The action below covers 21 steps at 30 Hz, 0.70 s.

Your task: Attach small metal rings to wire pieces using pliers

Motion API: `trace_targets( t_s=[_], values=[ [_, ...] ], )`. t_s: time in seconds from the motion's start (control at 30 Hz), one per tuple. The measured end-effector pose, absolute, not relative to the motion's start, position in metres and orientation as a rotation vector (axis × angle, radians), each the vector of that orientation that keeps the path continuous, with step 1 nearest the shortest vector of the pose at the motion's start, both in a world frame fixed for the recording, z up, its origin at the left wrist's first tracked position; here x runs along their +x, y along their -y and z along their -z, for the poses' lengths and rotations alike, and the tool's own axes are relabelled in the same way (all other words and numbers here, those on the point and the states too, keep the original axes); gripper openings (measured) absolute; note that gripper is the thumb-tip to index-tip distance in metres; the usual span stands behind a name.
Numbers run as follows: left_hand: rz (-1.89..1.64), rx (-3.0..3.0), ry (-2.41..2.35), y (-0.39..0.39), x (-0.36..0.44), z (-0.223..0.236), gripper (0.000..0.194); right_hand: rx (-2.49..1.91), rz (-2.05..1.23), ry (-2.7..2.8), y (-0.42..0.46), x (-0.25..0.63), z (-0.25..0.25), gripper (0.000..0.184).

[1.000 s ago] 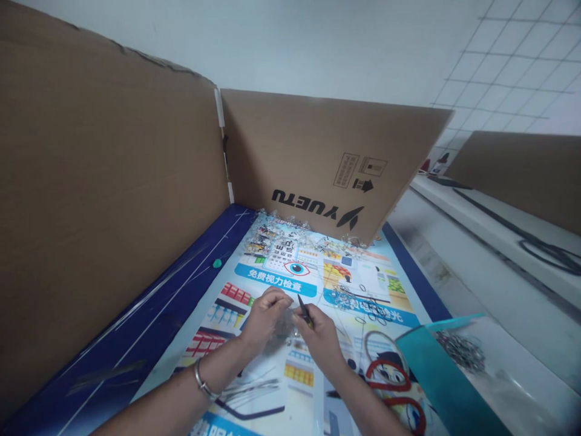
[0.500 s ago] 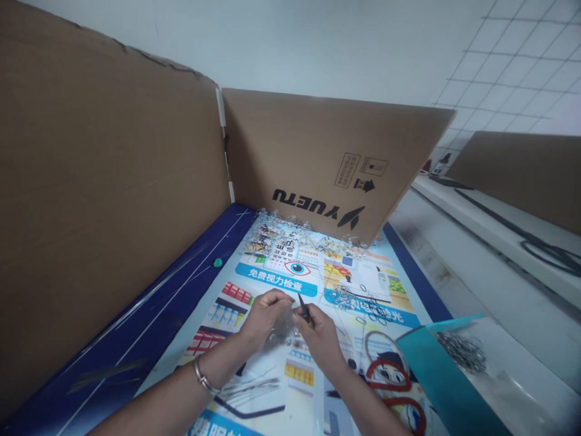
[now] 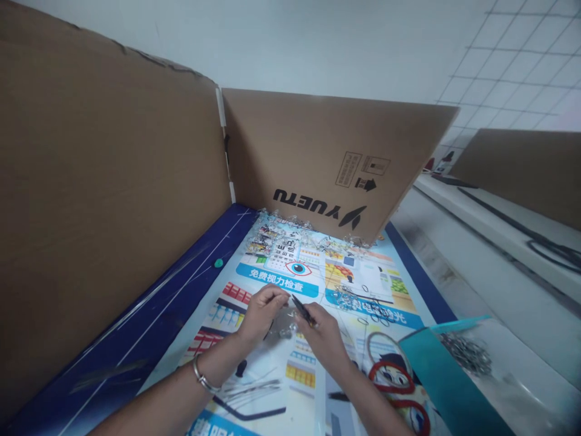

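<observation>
My right hand [image 3: 323,334] is closed around small dark pointed pliers [image 3: 303,310], their tip aimed up and left at the fingertips of my other hand. My left hand [image 3: 263,312], with a silver bangle [image 3: 204,376] on the wrist, is pinched; what lies between its fingertips is too small to make out. A clear, shiny wire-like cluster [image 3: 287,330] shows just below and between the two hands. Under them lies a printed poster sheet [image 3: 267,375]. Thin straight wires [image 3: 254,387] lie on it near my left forearm.
Cardboard panels [image 3: 308,145] wall off the left and far sides. Small wire pieces [image 3: 281,227] lie along the far panel, with more loops [image 3: 363,303] at mid-right. Red-handled scissors [image 3: 394,378] lie by my right forearm. A teal-edged box [image 3: 454,375] holds metal rings [image 3: 467,354].
The pliers have tilted further left, with their tip now closer to my left fingertips. My hands have parted slightly, and the cluster between them shows lower.
</observation>
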State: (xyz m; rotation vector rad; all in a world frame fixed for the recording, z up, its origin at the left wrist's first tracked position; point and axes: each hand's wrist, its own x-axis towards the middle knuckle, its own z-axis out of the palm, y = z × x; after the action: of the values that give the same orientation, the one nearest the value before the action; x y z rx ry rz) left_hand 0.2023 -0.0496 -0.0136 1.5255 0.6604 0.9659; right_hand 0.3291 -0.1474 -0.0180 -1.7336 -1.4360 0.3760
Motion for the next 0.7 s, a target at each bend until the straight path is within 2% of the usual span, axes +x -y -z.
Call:
trace_targets(
  t_s=[0.23, 0.7],
  values=[
    [-1.044, 1.604, -0.655, 0.042, 0.200, 0.012, 0.015, -1.953, 0.145, 1.822, 0.152, 0.342, 0.008, 0.012],
    [-0.949, 1.602, -0.588, 0.043, 0.199, 0.011, 0.016, -1.992, 0.073, 1.857, 0.150, 0.341, 0.011, 0.012]
  ],
)
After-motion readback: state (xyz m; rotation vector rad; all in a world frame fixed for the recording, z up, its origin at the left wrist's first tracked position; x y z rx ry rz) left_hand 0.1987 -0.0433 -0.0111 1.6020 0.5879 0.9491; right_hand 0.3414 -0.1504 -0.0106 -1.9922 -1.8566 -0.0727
